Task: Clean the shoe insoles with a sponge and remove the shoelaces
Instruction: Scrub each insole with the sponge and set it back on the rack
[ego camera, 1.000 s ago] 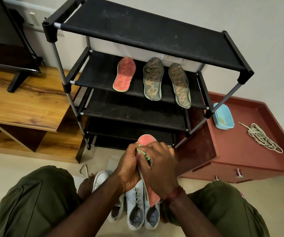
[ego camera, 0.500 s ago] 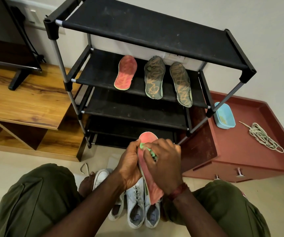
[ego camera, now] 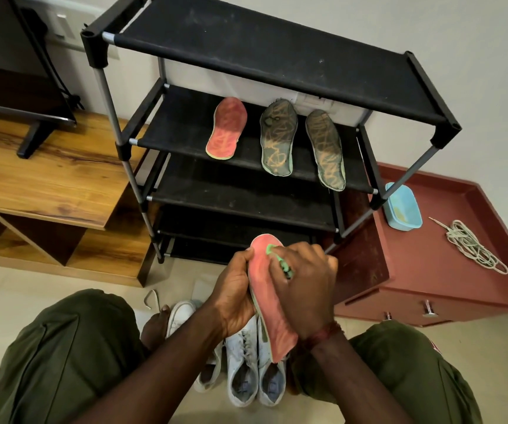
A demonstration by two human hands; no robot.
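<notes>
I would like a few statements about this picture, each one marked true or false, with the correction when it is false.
1. Three insoles lie on the second shelf of the black rack. True.
2. The right hand presses a green sponge on the pink insole that the left hand holds. True.
3. The blue tub sits on the rack's top shelf. False: it sits on the red cabinet.
4. The white shoes are on the cabinet too. False: they are on the floor.
5. A bundle of laces lies on the red cabinet. True.
</notes>
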